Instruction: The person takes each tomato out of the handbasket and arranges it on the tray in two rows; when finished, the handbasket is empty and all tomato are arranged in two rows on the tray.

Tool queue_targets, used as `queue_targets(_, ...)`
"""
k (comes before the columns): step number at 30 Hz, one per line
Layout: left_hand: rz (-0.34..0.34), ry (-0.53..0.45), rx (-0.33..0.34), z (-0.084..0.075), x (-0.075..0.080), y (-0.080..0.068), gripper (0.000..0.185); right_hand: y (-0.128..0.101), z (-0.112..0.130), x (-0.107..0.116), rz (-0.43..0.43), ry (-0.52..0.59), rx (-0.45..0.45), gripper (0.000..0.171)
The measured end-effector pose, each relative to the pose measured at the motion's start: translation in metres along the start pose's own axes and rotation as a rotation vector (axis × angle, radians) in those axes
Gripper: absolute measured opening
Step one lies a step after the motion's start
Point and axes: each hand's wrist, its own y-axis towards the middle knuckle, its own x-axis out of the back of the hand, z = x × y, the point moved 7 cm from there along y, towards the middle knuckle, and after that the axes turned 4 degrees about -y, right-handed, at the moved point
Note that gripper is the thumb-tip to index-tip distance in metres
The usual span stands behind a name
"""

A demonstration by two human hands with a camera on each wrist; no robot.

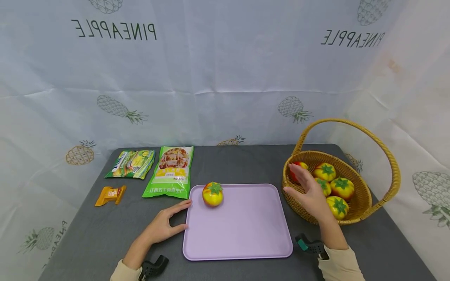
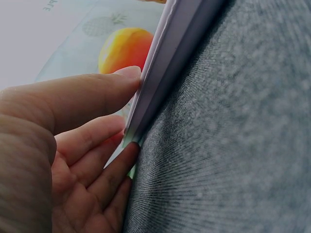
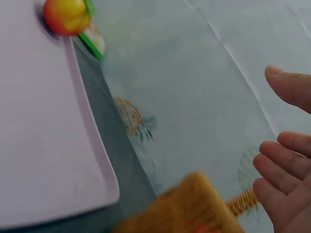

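My left hand [image 1: 162,226] touches the left edge of a lilac tray [image 1: 239,226] with fingertips and thumb, fingers fairly straight. On the tray's back left part sits one red-and-yellow toy fruit with a green leafy top [image 1: 212,194]; the left wrist view shows that fruit [image 2: 125,50] beyond the tray's rim. Over the near left rim of a wicker basket [image 1: 363,195] hovers my right hand [image 1: 311,194], holding nothing, its fingers extended and thumb apart. Several similar fruits [image 1: 342,189] lie in the basket, one partly hidden behind the right hand.
Left of the tray's back corner lies a green food bag [image 1: 172,171]. Farther left are a green-yellow packet [image 1: 131,164] and a small orange-wrapped snack [image 1: 110,195]. The basket's tall handle [image 1: 351,124] arches above it. A pineapple-print cloth [image 1: 211,70] hangs behind the dark table.
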Motion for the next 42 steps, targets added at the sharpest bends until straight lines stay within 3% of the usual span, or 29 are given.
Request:
queue_targets(11, 0.010, -0.024, 0.009, 0.004, -0.001, 0.000, 0.058, -0.016, -0.035, 0.051, -0.040, -0.155, -0.195, 0.069)
queue_targets(17, 0.005, -0.025, 0.002, 0.004, -0.001, 0.000, 0.057, -0.019, -0.052, 0.061, -0.001, -0.217, -0.325, 0.079)
queue_targets(23, 0.002, -0.035, -0.018, 0.003, -0.001, 0.000, 0.057, -0.020, -0.063, 0.064, 0.037, -0.371, -0.419, 0.086)
queue_targets(33, 0.001, -0.055, -0.018, 0.003, -0.002, 0.000, 0.059, -0.017, -0.074, 0.060, 0.112, -0.543, -0.458, 0.089)
queue_targets(42, 0.001, -0.054, -0.026, 0.002, -0.001, 0.000, 0.059, -0.014, -0.078, 0.058, 0.130, -0.574, -0.472, 0.089)
